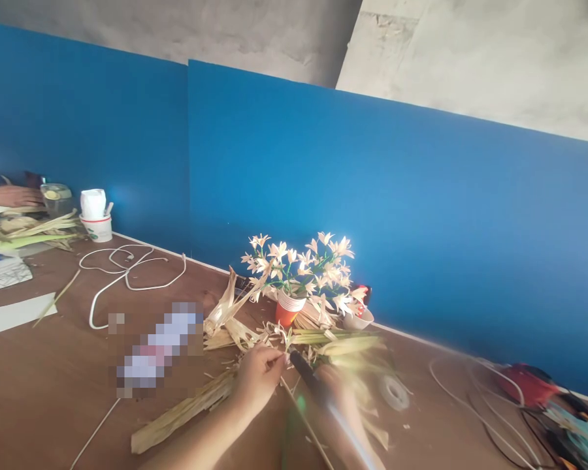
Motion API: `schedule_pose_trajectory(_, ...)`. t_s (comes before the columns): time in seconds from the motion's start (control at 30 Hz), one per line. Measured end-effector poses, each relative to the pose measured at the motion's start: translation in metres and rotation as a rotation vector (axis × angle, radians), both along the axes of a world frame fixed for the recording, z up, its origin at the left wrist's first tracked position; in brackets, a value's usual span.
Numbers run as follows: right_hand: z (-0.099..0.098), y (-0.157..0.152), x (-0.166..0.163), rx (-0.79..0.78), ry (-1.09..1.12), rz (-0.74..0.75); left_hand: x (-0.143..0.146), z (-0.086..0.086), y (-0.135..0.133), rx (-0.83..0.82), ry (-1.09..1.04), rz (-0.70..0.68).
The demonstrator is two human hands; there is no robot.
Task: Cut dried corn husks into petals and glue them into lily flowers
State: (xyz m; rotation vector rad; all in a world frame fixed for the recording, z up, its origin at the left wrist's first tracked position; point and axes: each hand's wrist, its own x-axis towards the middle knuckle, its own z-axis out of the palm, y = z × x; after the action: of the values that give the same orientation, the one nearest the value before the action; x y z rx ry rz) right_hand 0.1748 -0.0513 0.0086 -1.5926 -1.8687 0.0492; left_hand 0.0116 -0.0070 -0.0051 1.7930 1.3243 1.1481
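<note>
My left hand [257, 380] is pinched shut on a small pale piece of dried husk above the brown table [49, 385]. My right hand [340, 398] is blurred by motion and grips a long tool with a black tip [306, 372], likely a glue gun, pointed at the left fingertips. Dried corn husk strips [186, 408] lie under and around both hands. Just behind them stands an orange paper cup [287, 309] holding cream husk flowers [304, 264] on green stems.
A white cable [127, 277] loops at the left. Another person's hand [10, 195] rests at the far left beside husks, a white cup [97, 227] and a container. A tape roll [393, 391], cords and red and teal tools [543, 391] lie right. A blue wall [372, 196] backs the table.
</note>
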Motion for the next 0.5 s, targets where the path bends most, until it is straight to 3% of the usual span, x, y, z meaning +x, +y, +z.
schedule_pose_trajectory(0.5, 0.0018, -0.0035, -0.0024, -0.001, -0.022, -0.038, 0.0009, -0.0012, -0.0024, 0.032, 0.018, -0.004)
